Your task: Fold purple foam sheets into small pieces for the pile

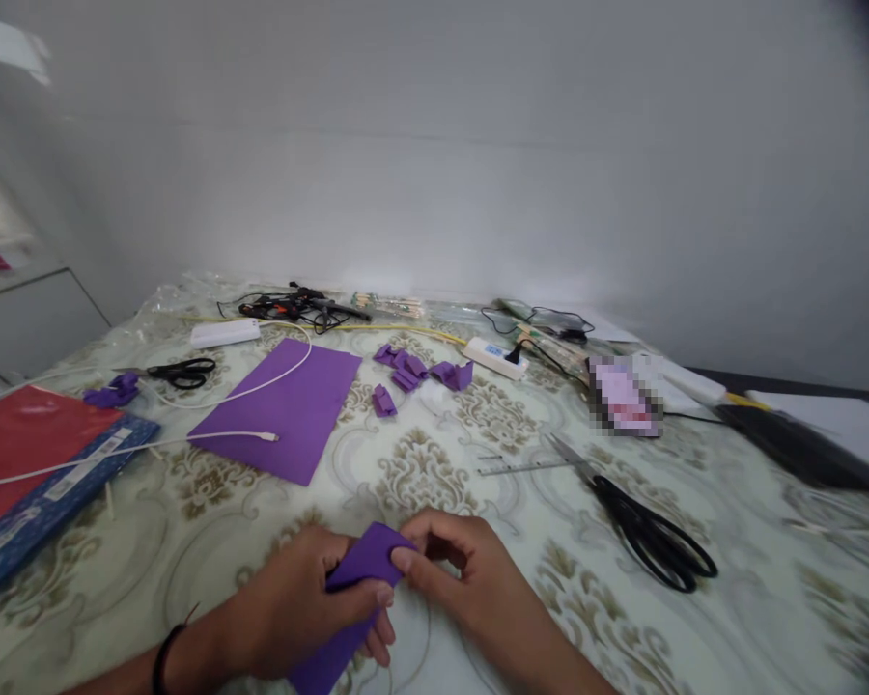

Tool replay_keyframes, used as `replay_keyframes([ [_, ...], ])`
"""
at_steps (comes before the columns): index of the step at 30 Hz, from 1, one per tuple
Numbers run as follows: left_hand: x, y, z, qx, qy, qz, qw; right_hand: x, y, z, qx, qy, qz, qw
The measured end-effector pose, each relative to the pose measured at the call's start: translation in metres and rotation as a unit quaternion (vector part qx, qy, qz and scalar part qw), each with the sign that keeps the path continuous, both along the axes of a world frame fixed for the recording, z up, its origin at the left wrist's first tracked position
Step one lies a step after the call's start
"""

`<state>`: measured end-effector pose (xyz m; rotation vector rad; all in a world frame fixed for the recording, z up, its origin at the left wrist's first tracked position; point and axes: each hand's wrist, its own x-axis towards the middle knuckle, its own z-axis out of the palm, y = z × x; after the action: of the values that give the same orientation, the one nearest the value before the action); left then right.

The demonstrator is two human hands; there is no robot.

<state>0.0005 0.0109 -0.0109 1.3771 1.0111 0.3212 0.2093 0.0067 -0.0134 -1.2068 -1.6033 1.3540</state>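
A strip of purple paper [362,563], with a fold across it, is held between both hands near the table's front. My left hand [300,598] grips it with the thumb on top and fingers beneath; a dark band circles that wrist. At its upper right edge, my right hand [463,569] pinches the paper between thumb and forefinger. Farther back lie several small folded purple paper pieces [409,372]. A larger purple sheet [282,405] rests flat to their left, with a white cable [250,436] across it.
Black-handled scissors [652,531] lie half spread at right, touching a clear ruler [525,467]. Smaller scissors [181,372], a red sheet [33,434] and a blue pack [79,502] are at left. Power strips [496,357], tangled black cables [296,307] and a blurred-out phone-like object [625,398] sit farther back.
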Motion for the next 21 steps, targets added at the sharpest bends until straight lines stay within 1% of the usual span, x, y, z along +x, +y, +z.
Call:
replay_keyframes([
  [4, 0.002, 0.0, -0.005, 0.024, -0.026, 0.053, 0.998, -0.003, -0.002, -0.002, 0.001, 0.018, -0.02, 1.0],
  [7, 0.004, 0.0, -0.01, 0.041, -0.045, 0.07, 0.996, -0.008, -0.004, -0.004, -0.004, 0.022, -0.039, 0.999],
  [13, 0.005, 0.002, -0.019, 0.025, -0.041, 0.069, 0.996, -0.009, -0.003, -0.008, -0.008, 0.018, -0.04, 0.999],
  [16, 0.004, 0.003, -0.019, 0.02, -0.029, 0.06, 0.998, -0.007, -0.002, -0.01, 0.006, 0.009, -0.042, 0.999],
  [18, 0.004, 0.004, -0.018, 0.034, -0.015, 0.045, 0.998, -0.006, -0.001, -0.011, 0.015, 0.007, -0.038, 0.999],
  [21, 0.004, 0.005, -0.015, 0.084, 0.006, 0.029, 0.996, -0.005, 0.001, -0.012, 0.032, 0.003, -0.034, 0.999],
])
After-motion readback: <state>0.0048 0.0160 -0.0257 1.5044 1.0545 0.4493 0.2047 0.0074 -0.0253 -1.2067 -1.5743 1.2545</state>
